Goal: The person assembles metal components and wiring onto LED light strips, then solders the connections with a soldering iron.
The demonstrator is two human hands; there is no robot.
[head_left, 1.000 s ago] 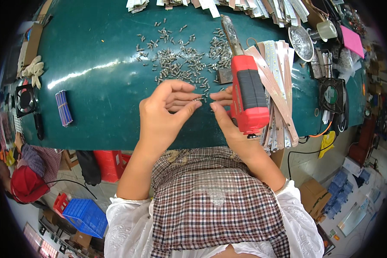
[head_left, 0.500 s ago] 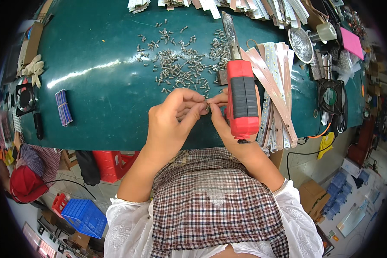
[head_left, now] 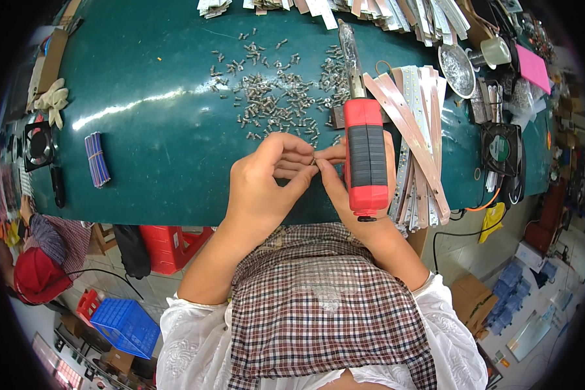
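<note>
Just below a scatter of small, short silver metal parts (head_left: pixel 266 101), both my hands meet. My left hand (head_left: pixel 270 175) is closed, thumb against the first fingers, pinching one small metal part (head_left: pixel 314 158). Across from it, the thumb and forefinger of my right hand (head_left: pixel 335 182) touch the same piece, which their tips mostly hide. A red and black soldering gun (head_left: pixel 368 153) covers the rest of the right hand, its long metal nose pointing away from me. The remaining right fingers seem wrapped round it, but their grip is out of sight.
Right of the soldering gun lie fanned white and copper-coloured strips (head_left: pixel 419 143), with more strips (head_left: pixel 429 19) at the far edge. Beyond are a metal dish (head_left: pixel 457 70) and a fan (head_left: pixel 502 149). A bundle of blue sticks (head_left: pixel 97 159) and a white glove (head_left: pixel 53 102) lie left.
The fingertips have closed further over the small metal part, which shows less now. The soldering gun has tilted slightly; the scattered parts appear unchanged.
</note>
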